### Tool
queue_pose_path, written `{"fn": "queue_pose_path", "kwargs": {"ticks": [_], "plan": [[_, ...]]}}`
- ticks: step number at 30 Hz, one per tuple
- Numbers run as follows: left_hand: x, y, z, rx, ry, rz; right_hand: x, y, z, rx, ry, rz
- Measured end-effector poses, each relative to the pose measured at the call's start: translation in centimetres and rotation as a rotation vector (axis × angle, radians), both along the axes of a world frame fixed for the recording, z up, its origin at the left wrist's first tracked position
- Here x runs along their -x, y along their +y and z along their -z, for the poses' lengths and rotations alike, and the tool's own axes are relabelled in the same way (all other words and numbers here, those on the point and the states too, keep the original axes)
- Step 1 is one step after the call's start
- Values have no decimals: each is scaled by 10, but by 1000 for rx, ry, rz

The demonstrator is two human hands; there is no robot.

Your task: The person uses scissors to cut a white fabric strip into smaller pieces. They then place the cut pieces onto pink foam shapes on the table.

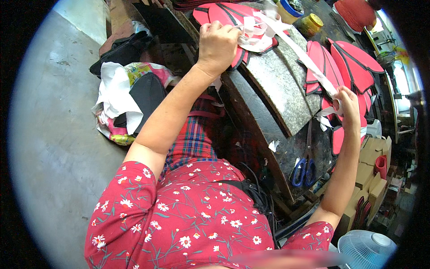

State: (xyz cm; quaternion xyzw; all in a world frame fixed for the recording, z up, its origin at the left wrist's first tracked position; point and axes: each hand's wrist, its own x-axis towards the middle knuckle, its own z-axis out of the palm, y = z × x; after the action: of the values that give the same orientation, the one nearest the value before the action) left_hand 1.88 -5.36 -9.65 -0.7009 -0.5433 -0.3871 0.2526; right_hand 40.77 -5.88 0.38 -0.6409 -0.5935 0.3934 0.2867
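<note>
A long white strip point(300, 52) of tape or fabric stretches over the work table between my two hands. My left hand point(217, 47), at the far left edge of the table, pinches one part of it, where loose white loops bunch up. On the right, my right hand point(348, 106) is closed on the other end, and a short tail hangs below the fingers. Under the bunched strip lie pink pieces with black edging point(224, 13). Similar pink pieces point(354, 60) are stacked beyond my right hand.
Blue-handled scissors point(304, 171) lie near the table's front corner, by a grey stone slab point(286, 85). A yellow jar point(310, 25) and a tub point(289, 11) stand at the back. A bag with black pieces and white cloth point(117, 96) sits left; a fan point(367, 249) is lower right.
</note>
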Motion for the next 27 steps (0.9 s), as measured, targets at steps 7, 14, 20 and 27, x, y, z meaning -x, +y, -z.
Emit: {"fn": "queue_pose_path", "kwargs": {"ticks": [7,14,20,27], "plan": [[-23,-12,-14,31,-98,80,-18,-60,-8,17,131,-79],[-38,18,-23,362,53,145,-4,-117,-39,-114,115,-145],[-31,62,-28,387,-30,429,-33,-149,-44,-72,144,11],[-1,91,-55,492,-153,103,-58,-169,-37,-67,124,135]]}}
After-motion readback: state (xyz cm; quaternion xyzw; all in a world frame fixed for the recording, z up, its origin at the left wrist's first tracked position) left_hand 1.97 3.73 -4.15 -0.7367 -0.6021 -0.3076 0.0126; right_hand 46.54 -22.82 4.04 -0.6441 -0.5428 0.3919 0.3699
